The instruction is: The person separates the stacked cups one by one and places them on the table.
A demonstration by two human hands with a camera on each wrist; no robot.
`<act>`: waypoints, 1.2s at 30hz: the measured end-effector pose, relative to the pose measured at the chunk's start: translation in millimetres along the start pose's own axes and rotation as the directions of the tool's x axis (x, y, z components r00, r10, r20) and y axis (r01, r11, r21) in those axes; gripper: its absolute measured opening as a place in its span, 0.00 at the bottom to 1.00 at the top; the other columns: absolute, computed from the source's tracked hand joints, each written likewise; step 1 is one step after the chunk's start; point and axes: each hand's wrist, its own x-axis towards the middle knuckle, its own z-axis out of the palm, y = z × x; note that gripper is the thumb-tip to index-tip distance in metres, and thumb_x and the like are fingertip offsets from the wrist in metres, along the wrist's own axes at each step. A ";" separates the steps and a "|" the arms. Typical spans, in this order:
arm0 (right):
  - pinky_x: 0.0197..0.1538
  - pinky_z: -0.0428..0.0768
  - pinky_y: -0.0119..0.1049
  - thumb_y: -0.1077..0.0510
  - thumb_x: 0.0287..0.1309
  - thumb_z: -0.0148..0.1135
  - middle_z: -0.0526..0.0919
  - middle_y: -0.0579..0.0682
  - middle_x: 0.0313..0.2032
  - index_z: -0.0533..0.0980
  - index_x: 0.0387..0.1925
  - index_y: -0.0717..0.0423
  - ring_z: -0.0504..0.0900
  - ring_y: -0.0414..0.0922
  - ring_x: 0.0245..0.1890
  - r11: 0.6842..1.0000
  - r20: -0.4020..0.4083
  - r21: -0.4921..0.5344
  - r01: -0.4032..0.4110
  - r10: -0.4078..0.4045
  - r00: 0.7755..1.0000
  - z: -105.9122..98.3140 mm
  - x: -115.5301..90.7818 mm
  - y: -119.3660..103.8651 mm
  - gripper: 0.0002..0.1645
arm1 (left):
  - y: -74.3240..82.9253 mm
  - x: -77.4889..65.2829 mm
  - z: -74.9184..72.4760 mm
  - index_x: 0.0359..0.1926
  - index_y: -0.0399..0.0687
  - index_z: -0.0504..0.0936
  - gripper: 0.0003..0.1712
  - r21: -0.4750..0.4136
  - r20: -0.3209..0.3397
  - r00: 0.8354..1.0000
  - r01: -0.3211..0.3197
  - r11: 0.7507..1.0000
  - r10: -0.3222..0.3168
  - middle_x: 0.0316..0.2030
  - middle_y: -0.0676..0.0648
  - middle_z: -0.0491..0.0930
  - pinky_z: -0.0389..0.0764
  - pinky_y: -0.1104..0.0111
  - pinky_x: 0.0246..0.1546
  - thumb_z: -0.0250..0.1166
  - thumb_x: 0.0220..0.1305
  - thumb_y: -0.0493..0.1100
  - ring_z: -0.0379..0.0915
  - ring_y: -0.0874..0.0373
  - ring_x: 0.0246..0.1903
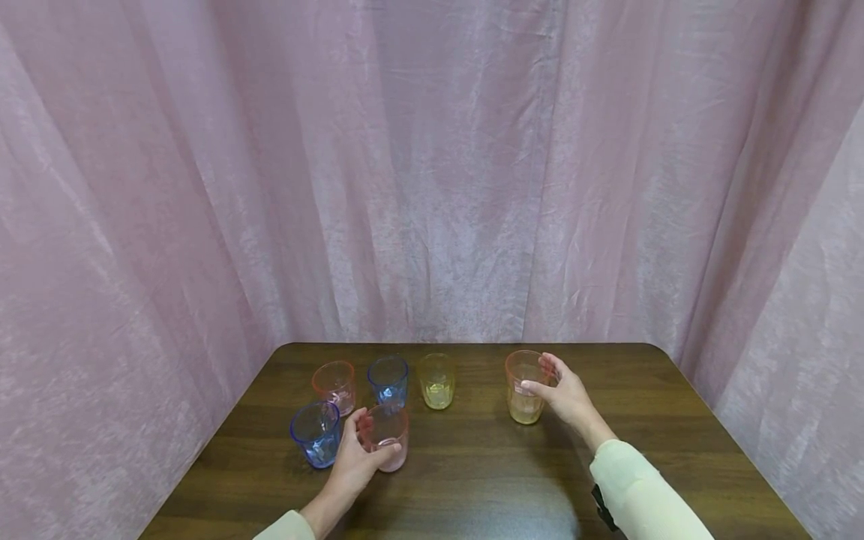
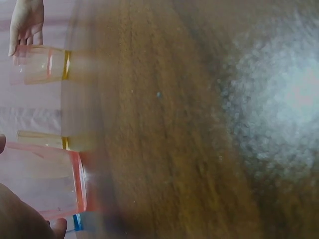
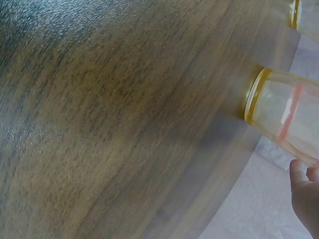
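My left hand [image 1: 352, 461] grips a clear pink cup [image 1: 393, 431] near the front left, thumb on one side and fingers on the other. In the left wrist view that pink cup [image 2: 55, 181] stands upright, its base at or close to the table. At the right, my right hand [image 1: 568, 396] holds the upper part of another pink cup [image 1: 518, 367]. This one sits nested inside a yellow cup [image 1: 525, 412], whose base shows in the right wrist view; the pink base [image 3: 290, 112] is visible through the yellow wall.
Left of my left hand stands a blue cup [image 1: 316, 439]. Behind are a pink cup [image 1: 335, 386], a second blue cup [image 1: 388, 379] and a yellow cup [image 1: 437, 381]. All rest upright on the brown wooden table [image 1: 466, 480]. Pink curtains [image 1: 432, 187] hang around the table.
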 end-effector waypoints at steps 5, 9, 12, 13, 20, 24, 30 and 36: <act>0.71 0.57 0.56 0.50 0.60 0.71 0.58 0.65 0.72 0.48 0.75 0.66 0.54 0.60 0.73 1.000 -0.001 0.001 0.012 -0.012 1.000 0.8 -1.1 -1.8 0.56 | 1.1 -0.8 -1.3 0.70 0.31 0.53 0.56 0.024 0.010 1.000 -0.021 1.000 0.021 0.62 0.29 0.64 0.69 0.49 0.60 0.78 0.45 0.34 0.62 0.36 0.62; 0.71 0.57 0.56 0.49 0.60 0.71 0.58 0.65 0.72 0.48 0.75 0.66 0.54 0.60 0.73 1.000 -0.003 -0.001 0.011 -0.011 1.000 1.0 -0.5 -1.4 0.56 | 5.8 -1.1 -3.3 0.73 0.31 0.51 0.59 0.025 0.016 0.999 -0.048 0.999 0.048 0.65 0.27 0.61 0.65 0.46 0.64 0.78 0.46 0.34 0.58 0.34 0.66; 0.71 0.58 0.56 0.50 0.60 0.71 0.59 0.65 0.72 0.49 0.75 0.66 0.55 0.60 0.73 1.000 -0.007 -0.004 0.013 -0.013 1.000 1.3 -0.6 -1.5 0.55 | 10.1 0.6 -5.0 0.73 0.32 0.50 0.59 0.027 0.011 0.998 -0.055 0.998 0.055 0.67 0.26 0.58 0.64 0.45 0.65 0.78 0.47 0.35 0.56 0.33 0.67; 0.71 0.58 0.56 0.50 0.59 0.71 0.59 0.65 0.72 0.49 0.75 0.66 0.55 0.60 0.73 1.000 -0.009 -0.003 0.013 -0.013 1.000 1.3 -0.5 -1.5 0.55 | 11.9 1.2 -5.4 0.73 0.32 0.51 0.59 0.035 0.006 0.998 -0.057 0.998 0.057 0.68 0.27 0.58 0.64 0.45 0.65 0.78 0.47 0.36 0.56 0.33 0.67; 0.71 0.58 0.56 0.50 0.59 0.71 0.59 0.65 0.72 0.49 0.75 0.66 0.54 0.60 0.73 1.000 -0.012 -0.001 0.011 -0.011 1.000 2.2 -0.5 0.3 0.55 | 24.8 8.5 -7.0 0.73 0.38 0.57 0.55 0.116 -0.010 0.997 -0.080 0.990 0.081 0.68 0.32 0.59 0.59 0.42 0.66 0.79 0.49 0.42 0.54 0.35 0.69; 0.71 0.58 0.54 0.51 0.59 0.71 0.58 0.65 0.72 0.49 0.75 0.66 0.54 0.60 0.73 1.000 -0.018 -0.002 0.011 -0.011 1.000 2.3 -0.5 2.0 0.55 | 36.7 13.8 -4.2 0.72 0.43 0.60 0.54 0.174 0.004 0.993 -0.115 0.978 0.116 0.69 0.37 0.61 0.56 0.39 0.66 0.80 0.49 0.46 0.54 0.36 0.69; 0.72 0.57 0.54 0.51 0.59 0.71 0.58 0.65 0.72 0.50 0.74 0.67 0.55 0.61 0.73 1.000 -0.021 -0.023 0.013 -0.013 1.000 1.8 -1.3 1.6 0.55 | 59.7 20.4 10.9 0.72 0.47 0.62 0.52 0.134 0.047 0.986 -0.162 0.978 0.157 0.70 0.41 0.61 0.61 0.41 0.65 0.79 0.50 0.48 0.54 0.39 0.69; 0.71 0.58 0.55 0.50 0.58 0.72 0.58 0.65 0.72 0.50 0.75 0.66 0.54 0.61 0.73 1.000 -0.026 -0.026 0.010 -0.011 1.000 -0.2 -1.0 3.3 0.56 | 83.0 24.7 41.2 0.73 0.48 0.61 0.51 0.054 0.116 0.981 -0.163 0.985 0.156 0.71 0.43 0.59 0.54 0.41 0.68 0.77 0.52 0.50 0.49 0.40 0.72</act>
